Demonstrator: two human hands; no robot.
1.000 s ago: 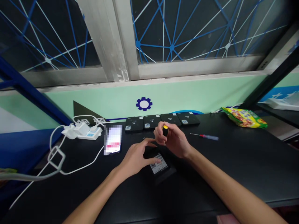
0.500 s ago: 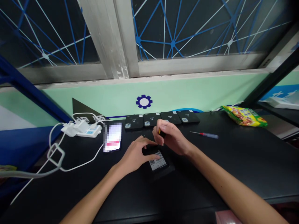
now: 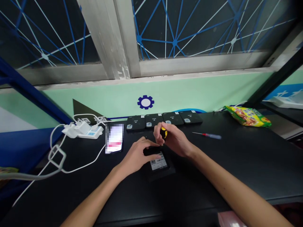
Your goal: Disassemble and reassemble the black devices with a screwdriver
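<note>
A flat black device (image 3: 158,164) with a white printed label lies on the black table in front of me. My left hand (image 3: 143,153) grips it from the left, thumb over the label and fingers along the far edge. My right hand (image 3: 171,138) is closed around the yellow-and-black handle of a screwdriver (image 3: 164,132), held above the far right part of the device. The screwdriver's tip is hidden, so I cannot tell whether it touches the device.
Several flat black boxes (image 3: 154,120) stand in a row by the wall. A lit phone (image 3: 114,138) and a white power strip (image 3: 91,132) with cables lie to the left. On the right are a small clear-handled screwdriver (image 3: 211,136) and a yellow-green snack bag (image 3: 248,116).
My right hand has turned slightly around the handle, and more of its yellow part shows. The left hand and the device stay nearly in place.
</note>
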